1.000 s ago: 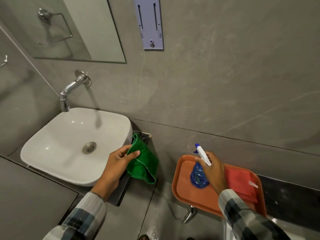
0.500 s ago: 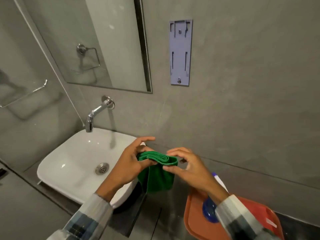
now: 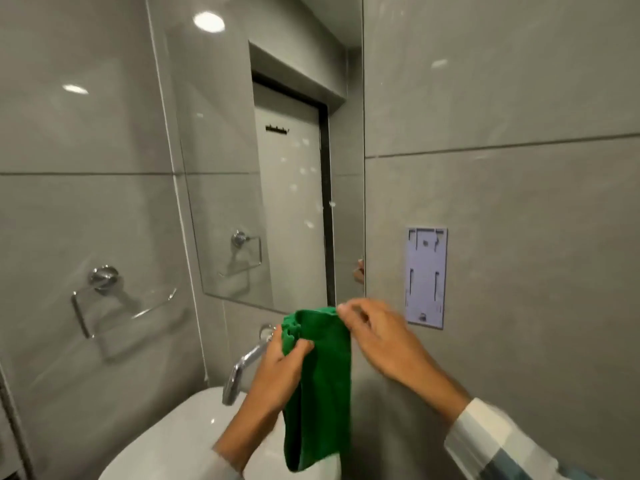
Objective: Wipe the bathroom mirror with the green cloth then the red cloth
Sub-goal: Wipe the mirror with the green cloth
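Observation:
The green cloth (image 3: 322, 386) hangs down in front of me, just below the mirror's lower edge. My left hand (image 3: 277, 372) grips its upper left corner in a bunch. My right hand (image 3: 377, 337) pinches the upper right corner between fingertips. The wall mirror (image 3: 277, 168) fills the upper middle and reflects a white door and a towel ring. The red cloth is out of view.
A chrome tap (image 3: 242, 368) juts out behind my left hand over the white basin (image 3: 187, 434). A chrome towel ring (image 3: 104, 299) hangs on the left wall. A pale dispenser bracket (image 3: 426, 277) is fixed to the wall right of the mirror.
My view has tilted up from the basin and tray to the mirror. My right hand left the spray bottle and took the cloth's other corner; both hands rose and spread it.

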